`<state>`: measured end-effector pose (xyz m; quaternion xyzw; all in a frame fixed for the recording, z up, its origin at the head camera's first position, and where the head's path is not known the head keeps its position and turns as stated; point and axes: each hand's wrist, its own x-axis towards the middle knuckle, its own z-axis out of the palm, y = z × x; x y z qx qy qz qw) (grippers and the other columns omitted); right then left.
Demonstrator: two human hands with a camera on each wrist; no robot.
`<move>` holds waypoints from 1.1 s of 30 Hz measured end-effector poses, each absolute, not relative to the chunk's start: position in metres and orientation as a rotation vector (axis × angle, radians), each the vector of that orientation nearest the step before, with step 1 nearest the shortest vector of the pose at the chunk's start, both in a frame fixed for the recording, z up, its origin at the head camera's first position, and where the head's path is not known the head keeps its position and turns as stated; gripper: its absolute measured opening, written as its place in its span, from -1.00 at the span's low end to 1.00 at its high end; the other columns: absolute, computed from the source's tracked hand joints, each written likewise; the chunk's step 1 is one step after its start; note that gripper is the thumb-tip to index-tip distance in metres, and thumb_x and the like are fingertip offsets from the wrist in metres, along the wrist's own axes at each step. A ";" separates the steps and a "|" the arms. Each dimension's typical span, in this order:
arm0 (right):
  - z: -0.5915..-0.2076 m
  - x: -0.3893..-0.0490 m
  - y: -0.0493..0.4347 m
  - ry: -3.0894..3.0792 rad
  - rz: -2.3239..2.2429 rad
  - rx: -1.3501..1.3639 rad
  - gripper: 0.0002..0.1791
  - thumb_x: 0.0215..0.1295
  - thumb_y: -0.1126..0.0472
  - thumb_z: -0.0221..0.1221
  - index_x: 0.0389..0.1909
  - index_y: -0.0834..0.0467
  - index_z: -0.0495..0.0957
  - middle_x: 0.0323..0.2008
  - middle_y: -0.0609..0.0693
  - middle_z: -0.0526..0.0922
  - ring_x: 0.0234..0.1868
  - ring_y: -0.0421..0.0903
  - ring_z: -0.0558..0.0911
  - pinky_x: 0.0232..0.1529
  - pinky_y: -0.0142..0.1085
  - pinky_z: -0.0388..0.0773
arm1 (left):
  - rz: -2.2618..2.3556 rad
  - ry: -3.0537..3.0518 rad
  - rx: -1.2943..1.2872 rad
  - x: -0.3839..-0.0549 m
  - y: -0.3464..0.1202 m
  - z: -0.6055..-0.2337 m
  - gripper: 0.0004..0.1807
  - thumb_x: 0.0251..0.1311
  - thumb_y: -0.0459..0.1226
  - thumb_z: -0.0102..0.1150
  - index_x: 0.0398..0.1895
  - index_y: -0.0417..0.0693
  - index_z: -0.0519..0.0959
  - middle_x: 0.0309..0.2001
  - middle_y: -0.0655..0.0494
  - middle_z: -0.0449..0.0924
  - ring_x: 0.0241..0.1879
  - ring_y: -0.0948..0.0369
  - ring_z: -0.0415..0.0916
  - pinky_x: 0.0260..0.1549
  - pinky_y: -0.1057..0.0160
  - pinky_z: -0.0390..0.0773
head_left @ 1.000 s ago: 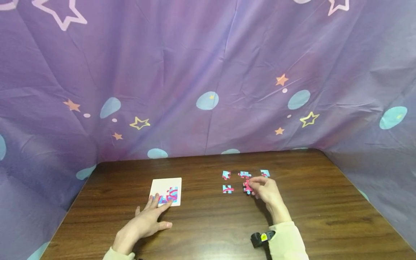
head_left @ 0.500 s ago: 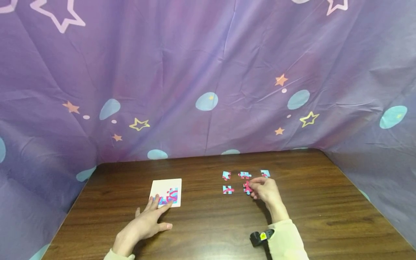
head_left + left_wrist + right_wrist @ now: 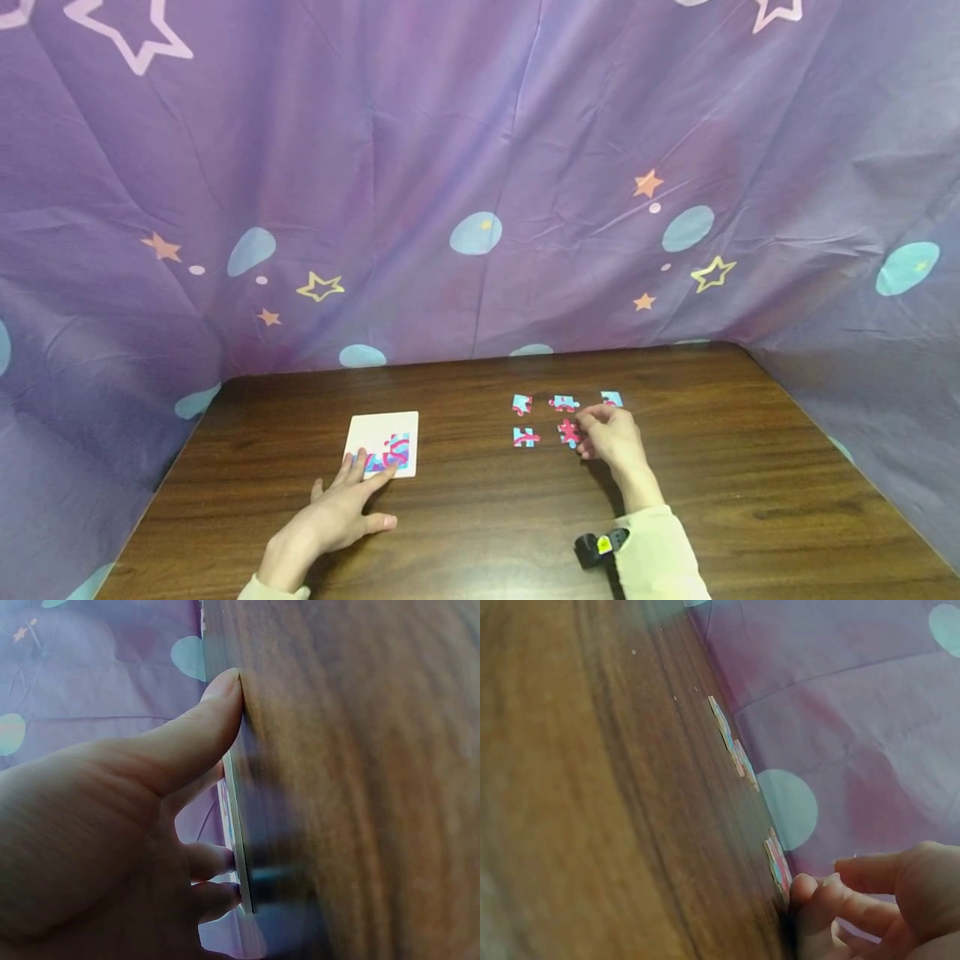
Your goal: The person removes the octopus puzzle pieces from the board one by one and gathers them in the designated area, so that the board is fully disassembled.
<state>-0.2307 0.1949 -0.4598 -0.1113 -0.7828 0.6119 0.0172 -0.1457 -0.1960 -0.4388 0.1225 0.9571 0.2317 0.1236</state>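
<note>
My left hand [image 3: 330, 515] rests its outstretched fingertips on the lower part of a white puzzle board [image 3: 370, 425], with the thumb spread out on the table. Several joined pink and blue puzzle pieces [image 3: 399, 452] lie along the board's lower right, some hidden by those fingers. Over to the right, my right hand [image 3: 613, 437] is bent beside a mostly pink puzzle piece [image 3: 568, 432], which lies on the table. Its index finger [image 3: 866, 872] is lifted off the piece in the right wrist view, while other fingertips are at the piece's edge.
Behind the right hand lie a blue and pink corner piece [image 3: 611, 398], a middle piece [image 3: 564, 403] and a left piece [image 3: 522, 405]. Another piece [image 3: 525, 437] lies in front of the left one. A purple curtain [image 3: 420, 208] hangs beyond the wooden table [image 3: 465, 517].
The right hand's fingertips have drawn slightly away from the pink piece, which now shows more and sits a touch further left. The left hand stays on the board.
</note>
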 end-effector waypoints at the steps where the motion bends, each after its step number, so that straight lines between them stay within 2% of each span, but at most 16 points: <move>1: -0.459 -0.230 0.194 -2.439 1.900 -0.341 -0.73 0.41 0.31 0.08 -0.07 0.49 0.52 -0.42 0.12 0.60 -0.67 -0.17 0.58 -0.64 -0.37 0.58 | 0.677 2.787 0.358 -0.145 -0.196 -0.439 -0.16 0.07 0.04 0.33 0.44 0.04 0.31 0.47 -0.43 -0.16 0.46 -0.29 -0.26 0.12 -0.59 -0.24; 7: -0.453 -0.228 0.187 -2.487 1.826 -0.244 -0.73 0.40 0.32 0.09 -0.06 0.47 0.52 -0.39 0.20 0.65 -0.67 -0.15 0.56 -0.67 -0.34 0.55 | 0.687 2.788 0.371 -0.144 -0.196 -0.438 -0.17 0.08 0.03 0.33 0.43 0.02 0.32 0.46 -0.45 -0.13 0.45 -0.31 -0.24 0.10 -0.61 -0.21; 15: -0.444 -0.226 0.169 -2.483 1.792 -0.118 -0.78 0.39 0.32 0.12 -0.11 0.42 0.55 -0.48 0.17 0.61 -0.62 -0.15 0.55 -0.63 -0.38 0.50 | 0.693 2.791 0.374 -0.143 -0.196 -0.438 -0.18 0.09 0.03 0.33 0.43 0.03 0.33 0.46 -0.45 -0.12 0.45 -0.31 -0.22 0.11 -0.61 -0.21; 20: -0.438 -0.224 0.153 -2.472 1.762 -0.017 -0.80 0.35 0.33 0.16 -0.12 0.39 0.59 -0.39 0.23 0.65 -0.58 -0.02 0.60 -0.59 -0.30 0.56 | 0.694 2.785 0.367 -0.143 -0.196 -0.437 -0.18 0.09 0.02 0.34 0.43 0.03 0.32 0.46 -0.45 -0.13 0.45 -0.31 -0.23 0.12 -0.60 -0.22; 26: -0.434 -0.222 0.138 -2.489 1.720 0.100 -0.81 0.32 0.35 0.17 -0.12 0.37 0.60 -0.27 0.27 0.67 -0.39 0.16 0.68 -0.34 -0.10 0.67 | 0.695 2.783 0.367 -0.144 -0.195 -0.437 -0.18 0.10 0.02 0.33 0.43 0.03 0.32 0.46 -0.44 -0.14 0.45 -0.30 -0.24 0.12 -0.59 -0.23; 29: -0.430 -0.221 0.133 -2.516 1.644 0.143 -0.82 0.32 0.33 0.20 -0.12 0.32 0.62 -0.27 0.18 0.70 -0.34 0.11 0.68 -0.31 -0.16 0.65 | 0.691 2.786 0.374 -0.145 -0.195 -0.437 -0.18 0.10 0.03 0.32 0.44 0.03 0.31 0.46 -0.44 -0.15 0.45 -0.31 -0.24 0.11 -0.60 -0.23; 33: -0.425 -0.219 0.125 -2.541 1.571 0.193 -0.84 0.32 0.28 0.22 -0.13 0.23 0.65 -0.25 0.03 0.71 -0.31 -0.06 0.65 -0.26 -0.27 0.58 | 0.683 2.787 0.368 -0.145 -0.196 -0.436 -0.17 0.09 0.04 0.32 0.45 0.04 0.30 0.47 -0.43 -0.16 0.45 -0.30 -0.25 0.10 -0.60 -0.24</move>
